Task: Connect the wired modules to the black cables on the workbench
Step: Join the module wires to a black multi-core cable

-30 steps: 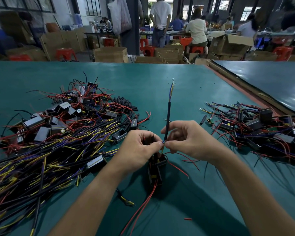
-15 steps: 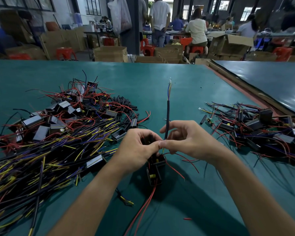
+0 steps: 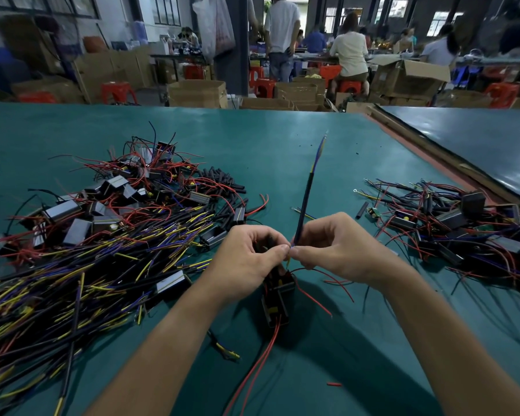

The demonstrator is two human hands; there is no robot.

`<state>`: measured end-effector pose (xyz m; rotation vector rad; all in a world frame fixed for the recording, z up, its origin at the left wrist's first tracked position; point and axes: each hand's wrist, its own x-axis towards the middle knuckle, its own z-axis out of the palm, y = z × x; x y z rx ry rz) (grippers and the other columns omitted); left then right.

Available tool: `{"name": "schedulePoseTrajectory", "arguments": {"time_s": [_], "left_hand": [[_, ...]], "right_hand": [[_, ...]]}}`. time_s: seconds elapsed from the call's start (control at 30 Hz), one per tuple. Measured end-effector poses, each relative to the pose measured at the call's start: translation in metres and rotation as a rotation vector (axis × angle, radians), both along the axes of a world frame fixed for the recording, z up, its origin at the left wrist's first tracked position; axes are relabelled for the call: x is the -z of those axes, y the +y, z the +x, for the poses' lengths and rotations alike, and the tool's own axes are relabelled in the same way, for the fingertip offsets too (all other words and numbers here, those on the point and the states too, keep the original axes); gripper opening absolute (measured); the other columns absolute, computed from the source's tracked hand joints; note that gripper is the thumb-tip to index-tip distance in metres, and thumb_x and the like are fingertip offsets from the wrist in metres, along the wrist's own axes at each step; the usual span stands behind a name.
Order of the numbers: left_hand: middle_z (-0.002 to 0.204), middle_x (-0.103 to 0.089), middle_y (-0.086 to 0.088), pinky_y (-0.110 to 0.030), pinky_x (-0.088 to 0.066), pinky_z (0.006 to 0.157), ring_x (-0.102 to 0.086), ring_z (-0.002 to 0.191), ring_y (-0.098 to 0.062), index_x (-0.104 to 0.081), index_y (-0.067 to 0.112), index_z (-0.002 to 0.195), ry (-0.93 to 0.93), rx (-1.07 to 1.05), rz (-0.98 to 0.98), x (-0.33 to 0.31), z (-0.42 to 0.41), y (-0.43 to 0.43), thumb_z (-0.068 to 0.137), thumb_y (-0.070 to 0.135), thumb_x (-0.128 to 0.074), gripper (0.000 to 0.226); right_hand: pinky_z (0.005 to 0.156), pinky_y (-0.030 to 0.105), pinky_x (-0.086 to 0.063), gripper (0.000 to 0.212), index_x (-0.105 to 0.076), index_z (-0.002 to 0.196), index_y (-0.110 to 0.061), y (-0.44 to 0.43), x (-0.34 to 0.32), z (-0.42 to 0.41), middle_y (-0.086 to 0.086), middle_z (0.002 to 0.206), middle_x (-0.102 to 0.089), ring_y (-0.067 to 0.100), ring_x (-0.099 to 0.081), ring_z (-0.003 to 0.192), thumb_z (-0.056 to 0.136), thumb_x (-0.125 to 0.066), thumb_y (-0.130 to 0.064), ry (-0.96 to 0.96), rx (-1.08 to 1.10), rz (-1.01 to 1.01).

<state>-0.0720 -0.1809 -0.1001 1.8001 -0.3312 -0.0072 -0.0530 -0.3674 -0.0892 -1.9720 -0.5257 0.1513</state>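
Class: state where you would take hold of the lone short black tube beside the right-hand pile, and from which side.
Pinch the short black tube at its middle, from above, across its width: it lies flat on the workbench, outside the pile.

On the workbench point(image 3: 282, 145) a large heap of cables and modules point(image 3: 102, 250) lies to the left; a smaller heap point(image 3: 463, 229) lies to the right; between them the left hand point(image 3: 246, 259) and right hand point(image 3: 336, 247) meet at a cable point(image 3: 305, 199), above a module point(image 3: 278, 298); boxes point(image 3: 197, 93) stand behind the bench.
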Motion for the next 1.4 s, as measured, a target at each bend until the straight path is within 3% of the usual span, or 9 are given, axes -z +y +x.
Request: {"name": "schedulePoseTrajectory", "arguments": {"time_s": [0.13, 0.27, 0.43, 0.53, 0.7, 0.87, 0.97, 1.17, 1.4], "left_hand": [[0.062, -0.068, -0.014, -0.031, -0.051, 0.060, -0.062, 0.055, -0.015, -0.069, 0.008, 0.075, 0.017, 0.002, -0.010, 0.000, -0.001, 0.000, 0.088, 0.002, -0.064, 0.016], [0.060, -0.067, -0.014, -0.028, -0.049, 0.058, -0.061, 0.053, -0.017, -0.070, 0.002, 0.076, 0.041, -0.017, -0.055, -0.001, 0.000, -0.001, 0.086, 0.002, -0.067, 0.011], [0.061, -0.065, -0.014, -0.027, -0.048, 0.056, -0.058, 0.054, -0.019, -0.070, -0.004, 0.078, 0.066, -0.021, -0.083, 0.002, 0.000, -0.001, 0.084, 0.002, -0.072, 0.008], [0.063, -0.065, -0.011, -0.023, -0.049, 0.054, -0.059, 0.052, -0.016, -0.070, 0.000, 0.076, 0.090, -0.024, -0.075, 0.001, 0.000, -0.001, 0.084, 0.002, -0.071, 0.008], [0.062, -0.064, -0.008, -0.032, -0.048, 0.059, -0.060, 0.057, -0.020, -0.066, 0.009, 0.072, 0.075, -0.001, 0.012, 0.002, 0.000, -0.002, 0.091, 0.006, -0.064, 0.019], [0.060, -0.064, -0.006, -0.032, -0.046, 0.059, -0.058, 0.058, -0.020, -0.063, 0.007, 0.075, 0.062, -0.009, 0.067, 0.007, 0.002, -0.003, 0.093, 0.009, -0.059, 0.019], [0.060, -0.064, -0.003, -0.034, -0.048, 0.059, -0.063, 0.059, -0.023, -0.062, 0.010, 0.076, 0.062, -0.028, 0.078, 0.010, 0.003, -0.004, 0.094, 0.010, -0.058, 0.018], [0.062, -0.068, -0.010, -0.035, -0.049, 0.060, -0.062, 0.059, -0.021, -0.061, 0.011, 0.078, 0.080, -0.047, 0.073, 0.011, 0.003, -0.007, 0.095, 0.016, -0.056, 0.018], [0.066, -0.063, -0.007, -0.033, -0.049, 0.063, -0.059, 0.063, -0.019, -0.063, 0.006, 0.079, 0.083, 0.016, 0.053, 0.005, 0.002, -0.003, 0.095, 0.015, -0.059, 0.019]], "right_hand": [[0.057, 0.036, -0.046, 0.026, -0.069, 0.071, -0.009, -0.001, 0.000, 0.000, 0.005, 0.060, -0.066, 0.014, -0.056, 0.057, 0.085, -0.073, -0.029, -0.021, 0.017, -0.088], [0.050, 0.023, -0.039, 0.026, -0.065, 0.066, -0.013, 0.000, -0.002, -0.003, -0.002, 0.055, -0.059, 0.007, -0.046, 0.051, 0.089, -0.070, -0.022, -0.071, -0.017, -0.141], [0.052, 0.026, -0.035, 0.023, -0.064, 0.067, -0.014, 0.001, -0.005, -0.006, -0.008, 0.054, -0.050, 0.007, -0.039, 0.053, 0.089, -0.069, -0.019, -0.120, -0.019, -0.248], [0.052, 0.022, -0.033, 0.024, -0.062, 0.066, -0.018, 0.003, -0.007, -0.009, -0.009, 0.053, -0.048, 0.006, -0.038, 0.052, 0.089, -0.068, -0.019, -0.148, -0.017, -0.323], [0.045, 0.019, -0.027, 0.038, -0.054, 0.055, -0.021, 0.005, -0.007, -0.011, -0.008, 0.047, -0.038, 0.008, -0.029, 0.046, 0.090, -0.066, -0.029, -0.170, 0.029, -0.408], [0.045, 0.023, -0.032, 0.033, -0.066, 0.066, -0.016, 0.005, -0.006, -0.012, 0.008, 0.058, -0.059, 0.010, -0.037, 0.047, 0.090, -0.062, -0.037, -0.167, 0.087, -0.510], [0.046, 0.030, -0.037, 0.032, -0.066, 0.067, -0.013, 0.006, -0.009, -0.013, 0.010, 0.062, -0.062, 0.011, -0.040, 0.047, 0.091, -0.059, -0.032, -0.138, 0.061, -0.486], [0.047, 0.029, -0.035, 0.036, -0.059, 0.065, -0.003, 0.007, -0.008, -0.013, 0.017, 0.063, -0.059, 0.010, -0.035, 0.046, 0.092, -0.052, -0.026, -0.124, 0.073, -0.473], [0.052, 0.028, -0.038, 0.028, -0.064, 0.068, -0.021, 0.005, -0.004, -0.006, -0.007, 0.055, -0.057, 0.009, -0.047, 0.051, 0.090, -0.064, -0.038, -0.128, 0.137, -0.197]]}}
